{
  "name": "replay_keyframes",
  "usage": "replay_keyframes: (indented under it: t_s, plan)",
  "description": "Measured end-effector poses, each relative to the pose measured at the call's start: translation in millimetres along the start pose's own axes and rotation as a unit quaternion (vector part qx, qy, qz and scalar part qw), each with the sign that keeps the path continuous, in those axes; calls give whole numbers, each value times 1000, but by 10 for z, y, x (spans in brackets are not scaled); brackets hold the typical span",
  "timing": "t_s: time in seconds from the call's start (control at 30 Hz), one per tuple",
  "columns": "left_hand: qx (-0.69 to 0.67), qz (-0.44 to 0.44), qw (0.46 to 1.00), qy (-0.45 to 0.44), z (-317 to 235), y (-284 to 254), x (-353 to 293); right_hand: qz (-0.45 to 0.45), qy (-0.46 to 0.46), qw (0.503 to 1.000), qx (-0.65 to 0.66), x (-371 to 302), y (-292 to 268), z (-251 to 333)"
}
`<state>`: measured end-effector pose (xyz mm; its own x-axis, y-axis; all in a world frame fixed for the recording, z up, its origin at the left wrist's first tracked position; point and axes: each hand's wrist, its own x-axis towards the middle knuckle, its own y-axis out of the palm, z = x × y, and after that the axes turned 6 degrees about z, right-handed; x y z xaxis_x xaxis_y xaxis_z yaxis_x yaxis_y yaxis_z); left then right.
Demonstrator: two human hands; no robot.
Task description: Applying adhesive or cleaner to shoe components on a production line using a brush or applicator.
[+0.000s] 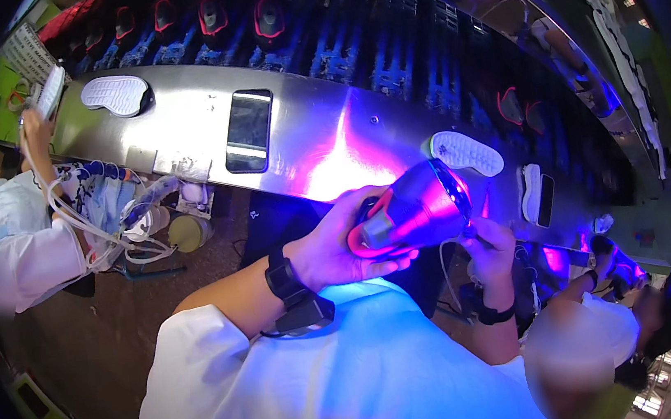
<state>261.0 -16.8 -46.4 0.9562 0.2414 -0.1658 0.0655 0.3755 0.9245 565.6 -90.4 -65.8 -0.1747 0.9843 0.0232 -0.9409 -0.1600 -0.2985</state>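
My left hand is wrapped round the heel end of a shoe upper with red trim, tilted in front of my chest under purple light. My right hand is closed in a pinch close to the toe of the upper. A thin, pointed tool, perhaps a brush or pen, sticks up from those fingers; its kind is unclear in the glare. Just beyond the upper, a white shoe sole lies on the metal bench.
The metal bench bears a phone and another white sole. Behind runs a dark conveyor with several red-trimmed uppers. A co-worker at left holds a sole; other people work at right. A pot stands beside hoses at left.
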Motion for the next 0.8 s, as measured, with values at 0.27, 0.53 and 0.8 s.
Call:
replay_keyframes:
  t_s: [0.27, 0.53, 0.8]
  plan:
    - [476, -61, 867, 137, -449, 256, 271, -81, 179, 980, -40, 598, 158, 60]
    - [679, -141, 663, 282, -545, 486, 296, -6, 88, 991, -96, -2, 33, -143]
    - [662, -262, 674, 197, -1568, 419, 667, -186, 226, 922, 254, 208, -335, -1266]
